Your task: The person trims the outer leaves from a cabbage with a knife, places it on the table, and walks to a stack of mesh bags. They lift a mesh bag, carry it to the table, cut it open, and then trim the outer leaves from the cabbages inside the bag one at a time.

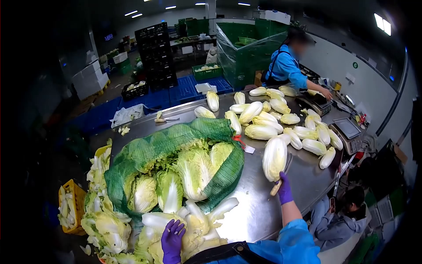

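Note:
My right hand (285,188), in a purple glove, is closed around the wooden handle (276,188) of a knife whose blade points away from me. A trimmed napa cabbage (274,157) stands out beyond that hand, its base right at the fingers and beside the blade. My left hand (172,240), gloved too, has its fingers apart over a heap of loose cabbage leaves (200,226) at the near edge. Ahead of it lies a green mesh sack (176,134), its side open on several untrimmed napa cabbages (191,174).
Trimmed cabbages (263,119) are spread over the far right of the metal table (259,215). A second knife (167,119) lies at the back edge. Scales (347,130) stand on the right, near a co-worker (288,66). Another person (343,215) sits at lower right.

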{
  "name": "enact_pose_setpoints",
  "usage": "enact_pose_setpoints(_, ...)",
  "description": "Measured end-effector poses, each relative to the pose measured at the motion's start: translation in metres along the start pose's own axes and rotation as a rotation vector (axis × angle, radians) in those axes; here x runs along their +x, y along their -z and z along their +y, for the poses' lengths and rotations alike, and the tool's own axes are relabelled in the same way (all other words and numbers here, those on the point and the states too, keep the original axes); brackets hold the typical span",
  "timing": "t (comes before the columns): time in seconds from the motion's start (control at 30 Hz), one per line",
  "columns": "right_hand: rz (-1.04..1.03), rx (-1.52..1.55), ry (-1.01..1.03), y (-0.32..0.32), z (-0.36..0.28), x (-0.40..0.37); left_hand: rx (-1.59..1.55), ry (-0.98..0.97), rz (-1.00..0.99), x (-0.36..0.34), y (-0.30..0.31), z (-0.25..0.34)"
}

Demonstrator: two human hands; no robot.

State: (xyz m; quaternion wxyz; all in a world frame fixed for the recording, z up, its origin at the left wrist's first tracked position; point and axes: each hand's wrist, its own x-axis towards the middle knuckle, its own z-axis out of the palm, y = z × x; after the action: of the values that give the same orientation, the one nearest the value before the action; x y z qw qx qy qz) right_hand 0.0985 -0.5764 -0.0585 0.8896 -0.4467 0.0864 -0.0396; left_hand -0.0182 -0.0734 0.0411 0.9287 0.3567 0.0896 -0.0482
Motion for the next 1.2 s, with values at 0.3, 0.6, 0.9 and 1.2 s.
enact_pose_setpoints(0.3, 0.372, -0.044, 0.403, -0.068, -0.072, 0.132, 0.056, 0.011, 0.085, 0.010, -0.001, -0.017)
enact_pose_setpoints(0.6, 0.034, -0.427, 0.051, -0.100, -0.023, 0.046, 1.786, -0.547, -0.279, 0.031, -0.048, -0.073)
enact_pose_setpoints(0.9, 0.327, -0.440, -0.257, -0.024, 0.069, -0.073, 2.175, -0.181, -0.380, 0.039, -0.004, -0.142)
enact_pose_setpoints(1.2, 0.451, -0.518, -0.361, -0.019, 0.085, -0.037, 2.340, -0.074, -0.075, 0.022, 0.012, -0.124)
